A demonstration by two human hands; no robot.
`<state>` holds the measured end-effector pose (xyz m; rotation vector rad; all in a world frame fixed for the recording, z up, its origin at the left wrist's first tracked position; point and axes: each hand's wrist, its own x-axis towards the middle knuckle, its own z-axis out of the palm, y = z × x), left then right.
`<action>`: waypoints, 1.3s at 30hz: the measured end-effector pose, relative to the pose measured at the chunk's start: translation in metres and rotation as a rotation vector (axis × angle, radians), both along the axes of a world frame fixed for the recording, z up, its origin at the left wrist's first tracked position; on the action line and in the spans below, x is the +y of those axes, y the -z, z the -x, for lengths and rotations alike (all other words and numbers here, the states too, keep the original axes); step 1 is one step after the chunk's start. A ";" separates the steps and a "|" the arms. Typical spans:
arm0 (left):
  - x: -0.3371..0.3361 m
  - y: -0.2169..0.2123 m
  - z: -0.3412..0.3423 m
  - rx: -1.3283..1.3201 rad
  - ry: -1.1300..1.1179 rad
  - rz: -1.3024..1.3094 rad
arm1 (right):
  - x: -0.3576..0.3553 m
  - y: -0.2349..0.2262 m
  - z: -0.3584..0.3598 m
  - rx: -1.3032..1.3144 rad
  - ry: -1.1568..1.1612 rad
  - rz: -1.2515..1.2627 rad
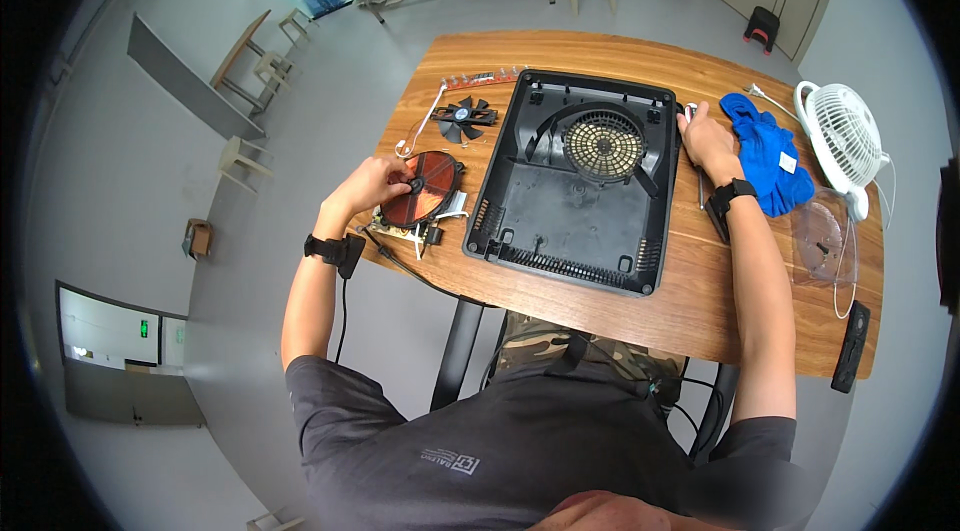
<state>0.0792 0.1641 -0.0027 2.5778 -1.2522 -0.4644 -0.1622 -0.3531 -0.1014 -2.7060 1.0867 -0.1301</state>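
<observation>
My left hand (pixel 375 183) is closed, with its fingertips at the middle of a round copper coil (pixel 432 193). The coil rests at the table's left edge, by a circuit board (pixel 398 239) with a small black part. In the middle lies a black plastic housing (pixel 560 216), open side up, with a round grille (pixel 604 146) in it. My right hand (pixel 708 143) is at the housing's far right edge, fingers curled around something mostly hidden. A thin dark rod (pixel 701 189) shows below that hand. A small black fan (pixel 463 118) sits beyond the coil.
Blue gloves (pixel 768 156), a white desk fan (pixel 842 136) and a clear plastic tub (pixel 825 236) stand at the right. A black strip-shaped object (pixel 851 346) lies by the right edge. A red strip with small posts (pixel 483 79) is at the back. A black cable (pixel 420 276) trails off the front.
</observation>
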 end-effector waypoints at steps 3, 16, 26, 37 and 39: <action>-0.002 0.004 0.000 -0.027 0.048 0.032 | -0.001 0.000 0.001 0.006 0.000 0.001; -0.002 0.013 -0.004 -0.076 0.100 0.062 | 0.002 -0.004 0.001 0.011 0.009 -0.009; -0.007 0.001 -0.002 -0.012 0.026 0.129 | 0.003 -0.003 0.001 0.000 0.009 0.000; -0.004 -0.001 -0.002 -0.041 0.069 0.052 | 0.002 -0.003 0.002 -0.004 0.005 0.000; -0.004 -0.001 -0.002 -0.036 0.068 0.054 | 0.003 -0.003 0.002 -0.003 0.003 0.001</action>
